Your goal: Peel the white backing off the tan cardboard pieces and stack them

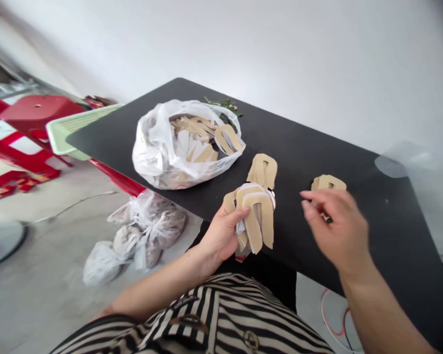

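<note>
My left hand (223, 233) grips a fanned stack of tan, U-shaped pieces (256, 214) with white undersides, its thumb on top, over the table's front edge. Just beyond it, a small pile of the same pieces (263, 169) lies on the black table (291, 142). My right hand (337, 228) hovers at the right, thumb and fingertips close together; whether something thin is between them is too small to tell. Partly hidden behind that hand is another pile (328, 182). An open white plastic bag (153, 147) full of tan and white pieces stands on the table's left part.
Green leafy stems (227, 104) lie behind the bag. A pale green basket (59, 135) and red stools (40, 115) are at the left. Tied plastic bags (151, 223) rest on the floor. A white wall (280, 59) runs along the table's back.
</note>
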A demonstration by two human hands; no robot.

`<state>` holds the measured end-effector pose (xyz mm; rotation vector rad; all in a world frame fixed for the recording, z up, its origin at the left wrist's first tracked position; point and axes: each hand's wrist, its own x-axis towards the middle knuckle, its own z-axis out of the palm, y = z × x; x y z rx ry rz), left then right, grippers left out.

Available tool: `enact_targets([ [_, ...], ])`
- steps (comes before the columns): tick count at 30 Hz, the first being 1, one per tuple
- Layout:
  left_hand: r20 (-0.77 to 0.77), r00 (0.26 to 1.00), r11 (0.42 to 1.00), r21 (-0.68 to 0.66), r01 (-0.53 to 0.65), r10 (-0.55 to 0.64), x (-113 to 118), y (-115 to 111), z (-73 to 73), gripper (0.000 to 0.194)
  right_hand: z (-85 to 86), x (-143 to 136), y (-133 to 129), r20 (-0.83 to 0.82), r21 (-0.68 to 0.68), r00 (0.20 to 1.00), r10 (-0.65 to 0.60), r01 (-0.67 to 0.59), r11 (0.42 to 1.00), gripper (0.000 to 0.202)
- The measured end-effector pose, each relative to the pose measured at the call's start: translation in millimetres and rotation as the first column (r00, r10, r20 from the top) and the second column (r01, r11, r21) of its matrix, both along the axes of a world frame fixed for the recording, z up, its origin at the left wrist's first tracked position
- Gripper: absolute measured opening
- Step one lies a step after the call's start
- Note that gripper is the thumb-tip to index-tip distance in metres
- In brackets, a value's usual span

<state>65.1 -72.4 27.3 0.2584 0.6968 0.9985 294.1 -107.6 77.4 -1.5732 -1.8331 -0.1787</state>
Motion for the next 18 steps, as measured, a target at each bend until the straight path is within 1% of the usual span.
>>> enact_targets([
  [1, 0.016, 1.0, 1.0, 0.003, -0.001, 0.001, -1, -1, -0.4, 0.068, -2.2, -21, -4, 0.017, -0.015, 0.998, 0.063, -0.063, 0.998, 0.02],
  [2, 0.031, 1.0, 1.0, 0.002, 0.0, 0.0, -3, -2, -0.5, 0.068, -5.7, -39, -6, 0.034, -0.019, 0.994, 0.1, -0.1, 0.995, 0.022],
  [3, 0.045, 0.999, 1.0, 0.002, 0.005, -0.005, -4, -4, -0.3, 0.067, -9.7, -52, -6, 0.056, -0.025, 0.992, 0.112, -0.111, 0.994, 0.024],
  [5, 0.07, 0.997, 1.0, 0.016, 0.015, -0.016, -9, -8, 0.6, 0.064, -17.2, -68, -2, 0.125, -0.018, 0.986, 0.108, -0.106, 0.994, 0.027],
  [8, 0.092, 0.996, 0.998, 0.063, -0.013, 0.007, -18, -13, 1.5, 0.063, -22.7, -78, 6, 0.253, -0.023, 0.958, 0.137, -0.136, 0.99, 0.032],
  [11, 0.107, 0.993, 0.995, 0.082, -0.053, 0.044, -27, -17, 0.7, 0.067, -23.2, -85, 8, 0.326, -0.019, 0.929, 0.173, -0.176, 0.984, 0.033],
  [16, 0.14, 0.988, 0.992, 0.093, -0.084, 0.071, -36, -20, -1.7, 0.067, -24.8, -96, 7, 0.405, 0.084, 0.9, 0.16, -0.211, 0.974, 0.032],
  [18, 0.146, 0.987, 0.991, 0.097, -0.088, 0.073, -38, -21, -1.4, 0.067, -26.1, -99, 7, 0.412, 0.134, 0.898, 0.156, -0.229, 0.964, 0.03],
])
